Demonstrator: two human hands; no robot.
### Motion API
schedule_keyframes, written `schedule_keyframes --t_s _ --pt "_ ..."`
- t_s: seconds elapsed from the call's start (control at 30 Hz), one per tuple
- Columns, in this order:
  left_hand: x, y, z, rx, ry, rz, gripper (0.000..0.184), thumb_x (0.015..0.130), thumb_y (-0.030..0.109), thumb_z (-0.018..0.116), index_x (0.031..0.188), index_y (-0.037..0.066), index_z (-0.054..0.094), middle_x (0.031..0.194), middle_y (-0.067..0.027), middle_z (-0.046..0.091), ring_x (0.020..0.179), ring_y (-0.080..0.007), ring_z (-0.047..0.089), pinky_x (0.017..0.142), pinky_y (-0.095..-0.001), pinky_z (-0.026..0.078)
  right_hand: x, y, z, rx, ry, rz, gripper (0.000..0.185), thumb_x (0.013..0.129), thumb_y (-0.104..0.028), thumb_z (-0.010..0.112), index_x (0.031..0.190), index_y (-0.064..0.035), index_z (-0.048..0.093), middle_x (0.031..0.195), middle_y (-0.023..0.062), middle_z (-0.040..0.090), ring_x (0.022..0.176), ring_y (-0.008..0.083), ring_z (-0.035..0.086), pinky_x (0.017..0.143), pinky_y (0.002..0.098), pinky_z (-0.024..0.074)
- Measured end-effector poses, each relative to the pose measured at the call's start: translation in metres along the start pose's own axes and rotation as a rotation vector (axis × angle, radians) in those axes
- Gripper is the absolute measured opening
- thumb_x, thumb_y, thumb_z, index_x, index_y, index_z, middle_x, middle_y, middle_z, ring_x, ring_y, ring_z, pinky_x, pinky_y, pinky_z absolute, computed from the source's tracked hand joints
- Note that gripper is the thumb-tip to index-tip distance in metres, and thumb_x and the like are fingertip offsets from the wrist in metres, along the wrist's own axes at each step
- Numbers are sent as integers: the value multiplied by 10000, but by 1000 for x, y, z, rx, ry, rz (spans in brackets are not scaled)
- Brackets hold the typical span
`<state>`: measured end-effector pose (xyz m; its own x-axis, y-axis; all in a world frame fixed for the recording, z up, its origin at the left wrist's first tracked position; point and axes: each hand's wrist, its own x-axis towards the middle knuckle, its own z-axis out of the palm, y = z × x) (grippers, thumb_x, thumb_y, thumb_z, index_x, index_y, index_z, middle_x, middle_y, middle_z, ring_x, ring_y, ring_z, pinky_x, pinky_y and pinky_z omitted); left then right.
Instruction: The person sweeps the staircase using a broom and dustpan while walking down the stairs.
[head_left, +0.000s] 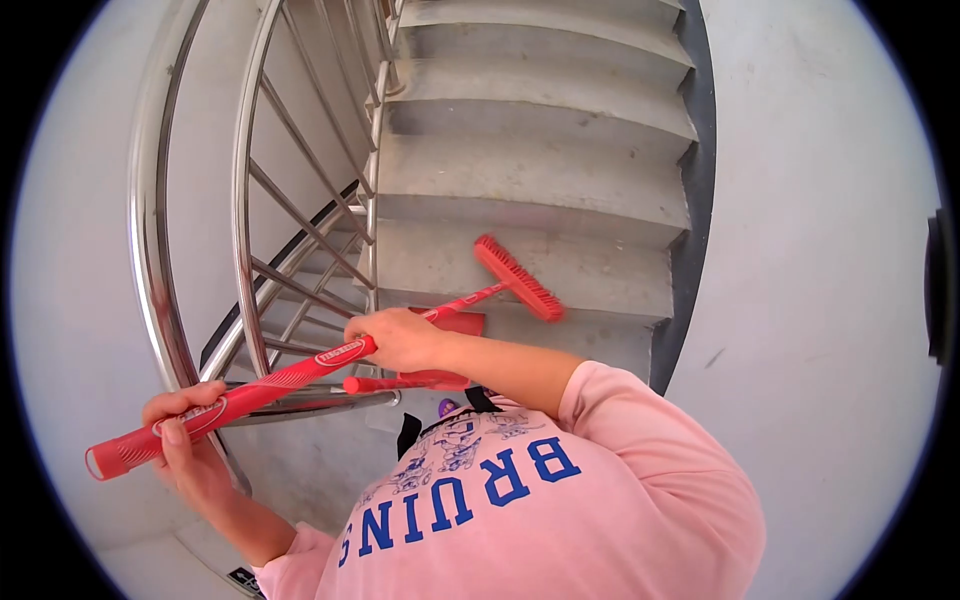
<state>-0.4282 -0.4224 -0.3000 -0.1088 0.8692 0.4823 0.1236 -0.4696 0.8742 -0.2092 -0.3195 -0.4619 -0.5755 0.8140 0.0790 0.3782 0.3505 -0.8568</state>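
Observation:
A long red broom handle runs slantwise across the view. Near its top end, at the lower left, my left hand is wrapped round it. Farther down, my right hand grips the same handle in front of my body. The red broom head has its bristles facing up the stairs, over a grey step. Partly behind my right forearm is a red dustpan, with a short red handle pointing left below my right hand.
Concrete stairs rise ahead. A shiny metal railing with slanted bars stands on the left, with a lower flight behind it. A pale wall with a dark edge strip borders the right side.

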Motion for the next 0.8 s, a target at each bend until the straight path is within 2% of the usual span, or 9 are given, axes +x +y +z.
schedule_keyframes --t_s 0.1,0.23,0.3,0.4,0.43,0.57,0.7,0.8 --pt "-2 22 -10 73 15 102 292 899 270 510 1009 0 493 856 -172 599 840 -271 592 802 -401 465 4 -25 6 49 -42 -24 211 755 -120 619 964 -95 598 864 142 627 836 334 602 719 427 458" --pt "-12 42 -31 65 20 240 277 887 268 519 1002 19 476 814 -126 561 786 -239 541 761 -355 428 5 -37 17 95 33 -299 255 748 -174 656 985 -104 592 883 105 584 822 313 581 713 407 456" --pt "-15 53 -30 -9 -43 339 238 921 244 487 1027 35 526 816 -75 535 771 -206 495 742 -331 417 -3 -55 6 95 13 -325 267 746 -185 667 991 -111 591 867 96 575 808 303 582 694 405 457" --pt "-24 55 -44 -25 45 400 307 888 333 541 978 50 462 810 -97 560 773 -216 535 738 -332 408 -7 -63 -5 45 17 -350 262 739 -184 678 976 -114 594 847 84 561 790 289 580 666 402 457" --pt "-27 51 -46 18 107 397 401 860 410 596 977 48 471 803 -97 568 763 -230 558 718 -339 441 -7 -63 -9 19 25 -357 256 736 -181 682 968 -115 596 842 80 556 784 285 578 656 402 457" --pt "-31 24 1 188 178 430 488 777 446 691 971 44 494 809 -115 580 732 -258 586 644 -354 507 -11 -30 -23 -43 147 -310 178 718 -101 636 891 -118 599 830 75 556 807 294 572 660 413 454" --pt "-37 2 62 172 15 255 401 754 341 744 881 33 522 849 -152 616 784 -293 626 712 -373 531 -15 31 -28 -94 263 -317 176 704 -56 627 864 -97 567 812 81 549 798 301 558 670 416 439" --pt "-45 -10 75 181 -173 363 339 750 281 750 838 35 533 830 -148 631 770 -300 644 709 -385 540 -22 55 -27 -85 302 -324 179 697 -34 625 849 -84 546 798 87 547 793 308 547 684 415 427"
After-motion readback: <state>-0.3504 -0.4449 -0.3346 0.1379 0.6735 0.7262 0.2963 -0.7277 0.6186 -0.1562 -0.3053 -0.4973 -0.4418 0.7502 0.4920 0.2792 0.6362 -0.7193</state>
